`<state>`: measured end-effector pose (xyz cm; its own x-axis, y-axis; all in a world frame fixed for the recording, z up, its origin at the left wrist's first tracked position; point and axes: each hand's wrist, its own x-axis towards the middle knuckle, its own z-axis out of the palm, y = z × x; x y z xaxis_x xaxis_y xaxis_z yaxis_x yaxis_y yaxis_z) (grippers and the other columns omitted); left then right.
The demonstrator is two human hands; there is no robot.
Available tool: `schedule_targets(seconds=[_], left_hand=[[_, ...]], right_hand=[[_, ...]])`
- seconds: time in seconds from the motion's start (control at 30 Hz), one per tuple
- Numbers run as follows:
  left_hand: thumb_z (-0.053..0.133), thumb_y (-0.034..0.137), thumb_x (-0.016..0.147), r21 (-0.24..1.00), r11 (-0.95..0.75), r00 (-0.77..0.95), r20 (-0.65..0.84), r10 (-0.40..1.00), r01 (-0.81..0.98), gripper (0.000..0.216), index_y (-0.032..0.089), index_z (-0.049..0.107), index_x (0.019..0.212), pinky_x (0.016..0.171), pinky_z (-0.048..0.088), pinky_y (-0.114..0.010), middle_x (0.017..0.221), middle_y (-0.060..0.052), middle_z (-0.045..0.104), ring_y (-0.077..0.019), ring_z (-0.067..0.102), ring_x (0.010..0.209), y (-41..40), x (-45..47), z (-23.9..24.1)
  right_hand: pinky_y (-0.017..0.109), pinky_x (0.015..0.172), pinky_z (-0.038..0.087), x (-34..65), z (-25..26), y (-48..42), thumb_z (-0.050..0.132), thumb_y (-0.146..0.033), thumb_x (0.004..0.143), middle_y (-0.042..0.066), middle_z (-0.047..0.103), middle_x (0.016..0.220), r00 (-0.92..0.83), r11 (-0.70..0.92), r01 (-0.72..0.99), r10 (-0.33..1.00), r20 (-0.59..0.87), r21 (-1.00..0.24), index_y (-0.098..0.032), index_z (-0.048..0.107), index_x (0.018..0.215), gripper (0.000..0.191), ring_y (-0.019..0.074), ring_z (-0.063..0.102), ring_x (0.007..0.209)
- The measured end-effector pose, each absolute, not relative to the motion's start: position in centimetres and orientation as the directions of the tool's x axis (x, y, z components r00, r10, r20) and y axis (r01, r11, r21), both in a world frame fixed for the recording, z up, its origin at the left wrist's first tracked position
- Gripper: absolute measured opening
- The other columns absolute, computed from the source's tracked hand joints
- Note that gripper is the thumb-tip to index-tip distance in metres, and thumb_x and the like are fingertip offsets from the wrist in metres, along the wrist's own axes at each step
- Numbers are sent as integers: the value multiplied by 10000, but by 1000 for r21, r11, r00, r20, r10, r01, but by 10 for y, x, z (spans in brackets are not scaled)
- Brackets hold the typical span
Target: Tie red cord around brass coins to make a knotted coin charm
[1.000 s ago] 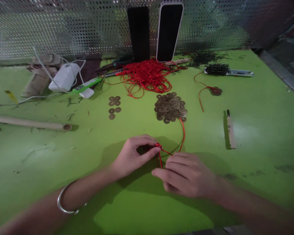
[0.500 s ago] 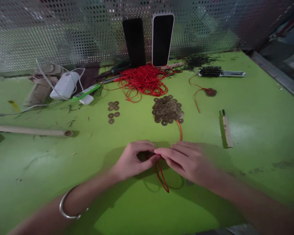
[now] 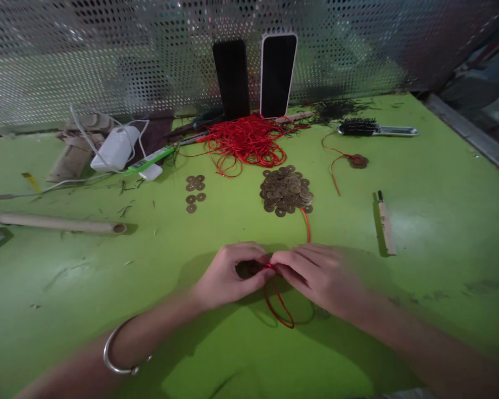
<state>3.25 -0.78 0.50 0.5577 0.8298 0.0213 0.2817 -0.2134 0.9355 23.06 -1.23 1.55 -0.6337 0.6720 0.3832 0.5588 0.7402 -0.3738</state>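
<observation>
My left hand (image 3: 237,274) and my right hand (image 3: 316,271) meet low in the middle of the view, fingertips pinched on a red cord (image 3: 283,315). A loop of the cord hangs below the fingers, and a length runs up from my right hand to the coin pile. Something dark shows inside the curl of my left fingers, mostly hidden. Beyond the hands lies a heap of round brass coins (image 3: 286,191) with holes. Several more coins (image 3: 196,183) lie to its left in small groups.
A red cord tangle (image 3: 249,141) lies before two upright phones (image 3: 278,75). At right are a hairbrush (image 3: 378,128), a coin cluster tied with cord (image 3: 358,161) and a wooden-handled tool (image 3: 386,224). At left are a bamboo stick (image 3: 58,223) and a white charger (image 3: 115,148).
The fingertips of my right hand have shifted slightly to the right, and a bit of red cord now shows between the hands. The hanging loop has widened. The view has tilted slightly upward.
</observation>
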Motion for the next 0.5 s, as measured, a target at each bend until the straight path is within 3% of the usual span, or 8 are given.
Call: schedule_targets(seconds=[0.5], left_hand=[[565, 186, 807, 913, -241, 584, 4, 811, 329, 98, 131, 646, 798, 629, 464, -238, 769, -50, 653, -126, 572, 684, -9, 32, 5]], right_hand=[[247, 610, 438, 233, 15, -11, 482, -165, 922, 11, 666, 724, -605, 720, 586, 694, 390, -372, -148, 583, 890, 107, 117, 606, 626]])
